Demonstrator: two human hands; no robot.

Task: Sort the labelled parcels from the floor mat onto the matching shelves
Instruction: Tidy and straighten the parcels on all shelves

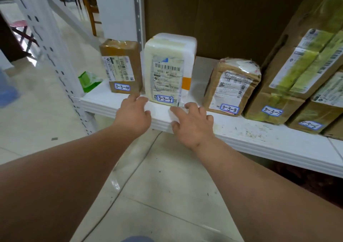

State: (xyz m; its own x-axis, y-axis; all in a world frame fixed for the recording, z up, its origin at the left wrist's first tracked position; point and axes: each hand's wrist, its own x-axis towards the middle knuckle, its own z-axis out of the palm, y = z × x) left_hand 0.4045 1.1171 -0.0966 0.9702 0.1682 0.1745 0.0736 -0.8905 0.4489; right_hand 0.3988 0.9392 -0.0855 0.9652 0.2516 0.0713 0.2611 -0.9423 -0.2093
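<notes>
A white foam parcel (168, 65) labelled 3-3-9 stands upright on the white shelf (250, 130). To its left stands a brown box (121, 65) labelled 3-3-10. On its right sit a crumpled brown parcel (232, 87) labelled 3-3-8, a large taped carton (297, 70) labelled 3-3-7 and a box (319, 111) labelled 3-3-6. My left hand (132, 114) hovers by the foam parcel's lower left corner. My right hand (193, 122) hovers by its lower right corner. Both hands have spread, relaxed fingers and hold nothing.
A white perforated shelf upright (61, 65) stands at the left. A green packet (89, 81) lies behind it near the shelf's left end. Brown cardboard (222, 18) backs the shelf. Glossy tiled floor (157, 195) lies below me. Wooden chair legs (91, 5) show at the far left.
</notes>
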